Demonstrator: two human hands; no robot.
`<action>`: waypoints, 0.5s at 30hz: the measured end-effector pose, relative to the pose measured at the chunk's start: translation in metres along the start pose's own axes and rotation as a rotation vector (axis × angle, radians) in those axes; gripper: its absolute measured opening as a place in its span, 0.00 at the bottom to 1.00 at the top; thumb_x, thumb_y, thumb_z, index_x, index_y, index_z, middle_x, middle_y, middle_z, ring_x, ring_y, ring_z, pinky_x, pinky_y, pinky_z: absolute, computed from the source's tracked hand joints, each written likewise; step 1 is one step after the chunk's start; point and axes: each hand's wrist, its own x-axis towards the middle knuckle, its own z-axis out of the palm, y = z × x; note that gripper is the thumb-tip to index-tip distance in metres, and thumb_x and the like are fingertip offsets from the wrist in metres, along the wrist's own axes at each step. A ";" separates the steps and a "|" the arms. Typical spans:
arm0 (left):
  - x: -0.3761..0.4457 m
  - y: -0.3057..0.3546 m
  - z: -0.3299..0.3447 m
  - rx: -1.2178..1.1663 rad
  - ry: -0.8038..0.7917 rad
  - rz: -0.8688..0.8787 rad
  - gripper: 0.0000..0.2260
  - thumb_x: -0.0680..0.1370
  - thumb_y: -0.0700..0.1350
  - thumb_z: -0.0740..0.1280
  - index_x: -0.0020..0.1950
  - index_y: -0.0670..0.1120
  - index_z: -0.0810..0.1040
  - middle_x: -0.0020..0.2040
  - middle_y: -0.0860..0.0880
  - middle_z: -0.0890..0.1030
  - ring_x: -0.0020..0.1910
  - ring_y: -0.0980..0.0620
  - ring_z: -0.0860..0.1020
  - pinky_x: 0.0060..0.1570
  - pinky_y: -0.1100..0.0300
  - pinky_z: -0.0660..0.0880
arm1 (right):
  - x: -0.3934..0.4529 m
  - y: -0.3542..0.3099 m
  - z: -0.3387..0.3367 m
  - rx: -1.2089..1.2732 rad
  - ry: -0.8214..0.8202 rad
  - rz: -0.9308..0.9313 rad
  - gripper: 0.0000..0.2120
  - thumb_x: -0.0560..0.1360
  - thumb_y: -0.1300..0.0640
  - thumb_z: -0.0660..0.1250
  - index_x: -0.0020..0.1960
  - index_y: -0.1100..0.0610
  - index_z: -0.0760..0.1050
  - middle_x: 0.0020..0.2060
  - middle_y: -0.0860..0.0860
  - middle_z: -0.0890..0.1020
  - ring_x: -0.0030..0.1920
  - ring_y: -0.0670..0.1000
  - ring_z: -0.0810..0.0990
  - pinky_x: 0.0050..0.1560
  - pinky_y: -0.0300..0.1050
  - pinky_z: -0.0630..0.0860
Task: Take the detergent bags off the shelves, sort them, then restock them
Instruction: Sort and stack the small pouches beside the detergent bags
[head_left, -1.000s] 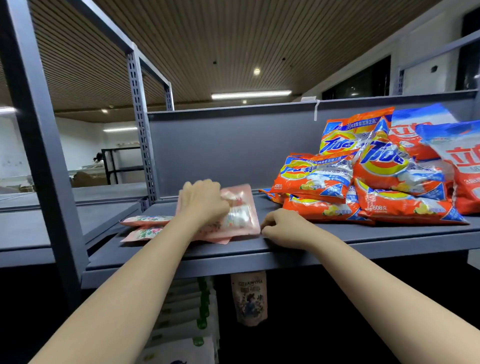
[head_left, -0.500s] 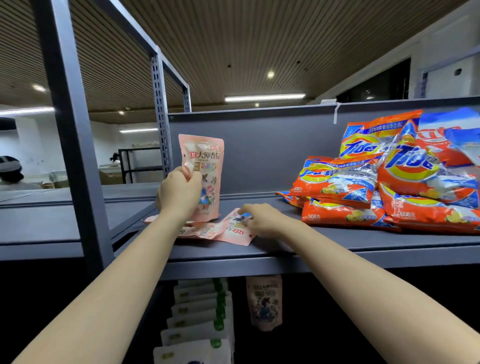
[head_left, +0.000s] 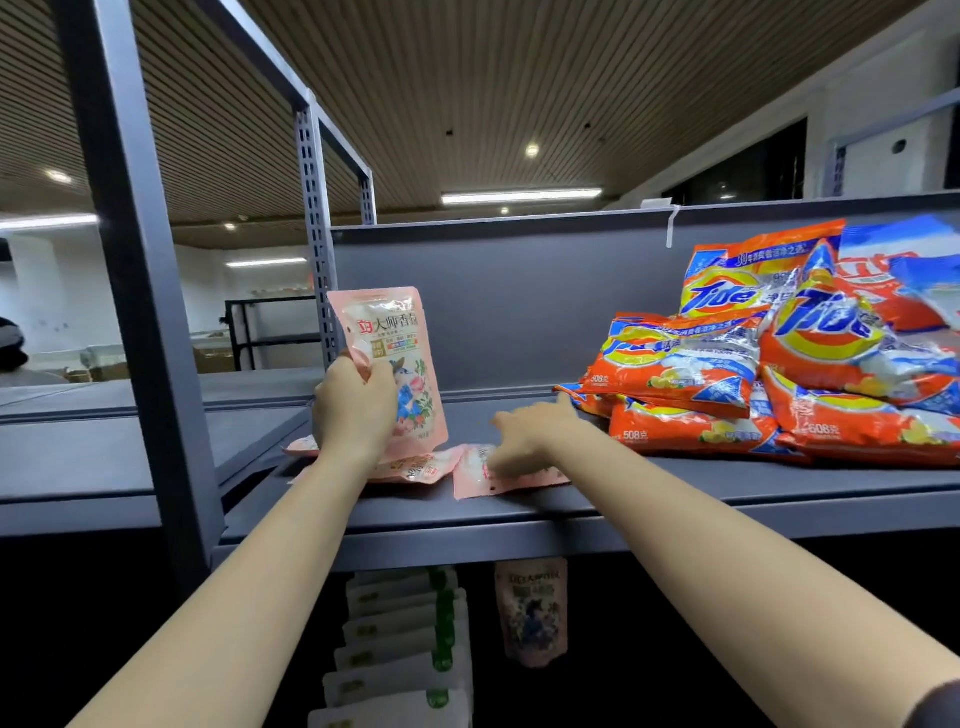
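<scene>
One pink pouch (head_left: 395, 358) still upright

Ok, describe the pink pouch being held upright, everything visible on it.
The pink pouch is a flat, glossy plastic sachet with a sealed top edge, red and dark Chinese lettering and a flowery illustrated figure lower down. It stands upright, slightly tilted, its bottom near the grey shelf. The left hand grips its lower left side, covering part of the print. More pink pouches lie flat below it.
</scene>
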 end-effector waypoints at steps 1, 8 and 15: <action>-0.001 0.001 -0.001 -0.011 -0.003 -0.003 0.05 0.80 0.45 0.59 0.48 0.47 0.73 0.46 0.50 0.76 0.43 0.49 0.75 0.39 0.58 0.69 | -0.006 0.005 -0.003 0.021 -0.024 0.041 0.25 0.73 0.44 0.57 0.67 0.51 0.68 0.64 0.53 0.75 0.67 0.57 0.70 0.71 0.61 0.53; -0.013 0.004 0.005 -0.136 0.012 -0.008 0.02 0.79 0.44 0.60 0.48 0.48 0.72 0.49 0.49 0.79 0.47 0.47 0.78 0.48 0.52 0.77 | -0.025 0.036 -0.009 0.419 -0.221 0.163 0.22 0.68 0.40 0.68 0.53 0.54 0.70 0.51 0.52 0.75 0.51 0.54 0.76 0.45 0.44 0.72; -0.030 0.000 0.008 -0.163 0.157 -0.010 0.05 0.79 0.45 0.58 0.46 0.49 0.73 0.48 0.50 0.81 0.46 0.48 0.80 0.46 0.48 0.79 | -0.042 0.049 -0.004 0.661 0.159 0.213 0.12 0.67 0.49 0.71 0.38 0.56 0.72 0.37 0.52 0.77 0.43 0.54 0.80 0.42 0.45 0.76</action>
